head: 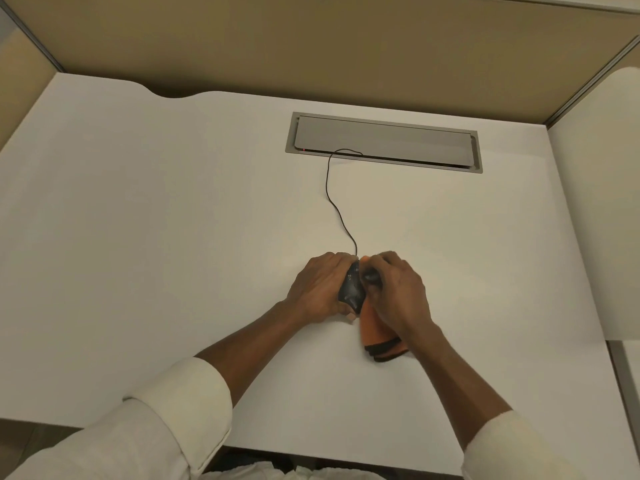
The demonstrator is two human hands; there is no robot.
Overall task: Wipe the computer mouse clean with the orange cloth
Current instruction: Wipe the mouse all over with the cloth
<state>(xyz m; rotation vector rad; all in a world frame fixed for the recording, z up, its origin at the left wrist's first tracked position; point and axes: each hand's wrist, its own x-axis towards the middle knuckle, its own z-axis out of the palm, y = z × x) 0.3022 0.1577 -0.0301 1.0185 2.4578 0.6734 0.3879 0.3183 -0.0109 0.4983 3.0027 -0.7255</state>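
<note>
A black wired computer mouse (pixel 351 289) sits tilted on its side at the middle of the white desk (pixel 173 237). My left hand (pixel 320 285) grips it from the left, fingers curled over its far end. My right hand (pixel 398 292) presses the orange cloth (pixel 375 336) against the mouse's right side. The cloth has a dark edge and trails back toward me under my right palm. Much of the mouse is hidden by both hands.
The mouse's thin black cable (pixel 337 209) runs away from me into a grey cable hatch (pixel 382 142) set in the desk. Beige partition walls (pixel 311 46) close the back and sides. A second white surface (pixel 609 220) adjoins at the right.
</note>
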